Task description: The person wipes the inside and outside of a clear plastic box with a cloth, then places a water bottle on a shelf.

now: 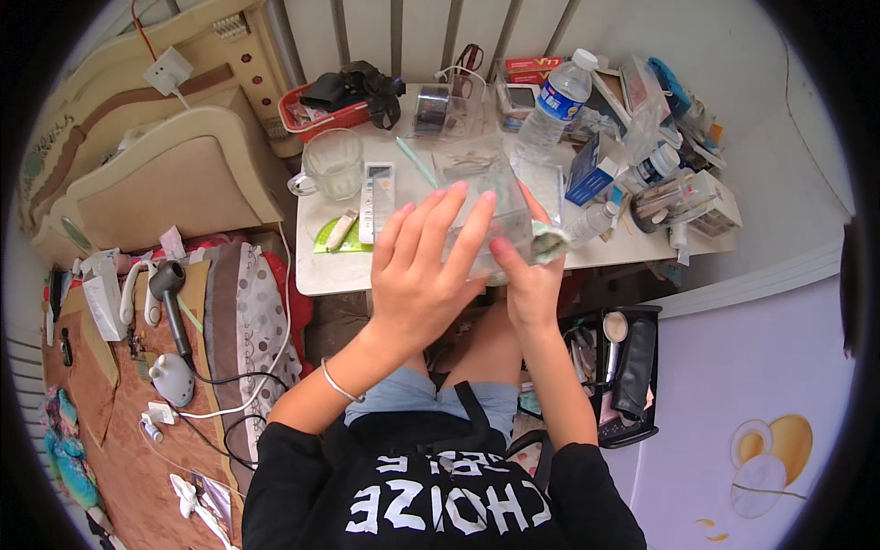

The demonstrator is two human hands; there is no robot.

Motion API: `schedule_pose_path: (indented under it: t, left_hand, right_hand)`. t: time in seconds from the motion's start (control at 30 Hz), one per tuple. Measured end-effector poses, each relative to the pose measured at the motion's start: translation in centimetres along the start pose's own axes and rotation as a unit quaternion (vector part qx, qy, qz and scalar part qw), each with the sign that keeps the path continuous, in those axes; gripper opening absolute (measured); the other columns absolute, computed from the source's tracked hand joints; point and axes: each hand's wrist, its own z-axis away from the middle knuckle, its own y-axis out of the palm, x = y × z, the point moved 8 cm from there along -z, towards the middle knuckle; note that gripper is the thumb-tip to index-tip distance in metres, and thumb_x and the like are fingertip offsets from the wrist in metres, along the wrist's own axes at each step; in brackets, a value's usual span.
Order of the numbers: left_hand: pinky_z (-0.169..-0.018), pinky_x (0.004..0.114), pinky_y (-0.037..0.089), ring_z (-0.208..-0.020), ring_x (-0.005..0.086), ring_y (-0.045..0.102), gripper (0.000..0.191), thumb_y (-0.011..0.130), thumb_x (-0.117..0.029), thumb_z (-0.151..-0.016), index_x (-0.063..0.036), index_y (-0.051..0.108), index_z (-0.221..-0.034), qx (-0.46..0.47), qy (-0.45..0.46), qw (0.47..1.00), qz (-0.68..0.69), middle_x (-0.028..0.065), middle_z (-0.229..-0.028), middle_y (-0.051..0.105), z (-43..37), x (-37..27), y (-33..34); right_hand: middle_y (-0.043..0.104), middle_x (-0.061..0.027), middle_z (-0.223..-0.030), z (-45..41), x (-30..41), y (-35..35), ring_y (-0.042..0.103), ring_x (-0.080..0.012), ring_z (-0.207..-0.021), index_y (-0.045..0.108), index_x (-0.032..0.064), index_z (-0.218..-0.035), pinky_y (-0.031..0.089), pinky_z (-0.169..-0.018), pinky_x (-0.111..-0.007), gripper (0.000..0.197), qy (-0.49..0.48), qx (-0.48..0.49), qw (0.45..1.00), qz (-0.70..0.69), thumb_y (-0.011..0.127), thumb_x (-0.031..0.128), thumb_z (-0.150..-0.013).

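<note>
A clear plastic box (510, 223) is held up over the near edge of the white table (330, 271). My left hand (423, 285) lies against it with the fingers spread across its wall; the left thumb is mostly hidden. On the other side, my right hand (540, 289) grips the box, thumb on the near face and fingers behind. A crumpled pale green and white cloth (550, 243) is tucked in the right hand beside the box. Close to the left fingers lie a white remote control (378, 196) and a mint-green pen (416, 161).
A glass mug (335, 165) and a red basket (326, 122) stand at the table's left. A water bottle (558, 103), a blue carton (592, 172) and a brush holder (660, 203) crowd the right. Below sits a black case (629, 371); a hair dryer (172, 302) lies on the bed.
</note>
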Motion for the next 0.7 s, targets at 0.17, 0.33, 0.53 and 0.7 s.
schedule_pose_path:
  t: [0.17,0.33,0.53,0.7]
  left_hand:
    - [-0.105,0.042,0.038,-0.121,0.0321,0.051,0.090,0.078,-0.036,-0.071,-0.0063,0.038,-0.146,0.145,-0.041,0.974,0.166,0.0179,-0.135,0.051,-0.8,1.6,-1.4]
    - [-0.093,0.033,0.046,-0.108,0.0186,0.058,0.062,0.047,-0.052,-0.098,-0.0034,0.048,-0.137,0.114,-0.411,0.725,0.542,0.0117,-0.118,0.061,4.9,9.0,4.1]
    - [-0.044,0.018,0.031,-0.048,0.0039,0.039,0.037,0.051,-0.047,-0.099,-0.0109,0.056,-0.090,0.102,-0.536,0.587,0.598,-0.0009,-0.071,0.054,7.3,7.1,8.1]
    - [-0.042,0.019,0.027,-0.046,0.0023,0.036,0.040,0.052,-0.047,-0.099,-0.0130,0.052,-0.077,0.015,-0.540,0.573,0.616,-0.0039,-0.064,0.048,6.7,6.9,8.4]
  right_hand:
    - [0.059,-0.0125,-0.127,-1.9,-0.2,-2.5,0.061,-0.0157,-0.104,0.050,-0.0026,-0.135,0.051,-0.091,-0.031,0.072,0.019,-0.009,0.998,-0.055,0.084,0.015,-0.074]
    - [0.062,-0.0077,-0.121,-2.6,0.3,-1.1,0.061,-0.0140,-0.102,0.056,0.0007,-0.131,0.050,-0.088,-0.029,0.065,0.108,0.130,0.984,-0.058,0.082,0.018,-0.075]
    - [0.064,-0.0055,-0.118,-2.3,2.1,1.3,0.058,-0.0135,-0.106,0.061,0.0036,-0.128,0.043,-0.096,-0.029,0.049,0.006,0.130,0.986,0.107,0.074,0.014,-0.083]
    - [0.063,-0.0107,-0.126,-3.0,7.3,0.3,0.059,-0.0238,-0.115,0.060,0.0033,-0.128,0.043,-0.099,-0.033,0.035,-0.259,0.008,0.929,0.265,0.056,0.009,-0.094]
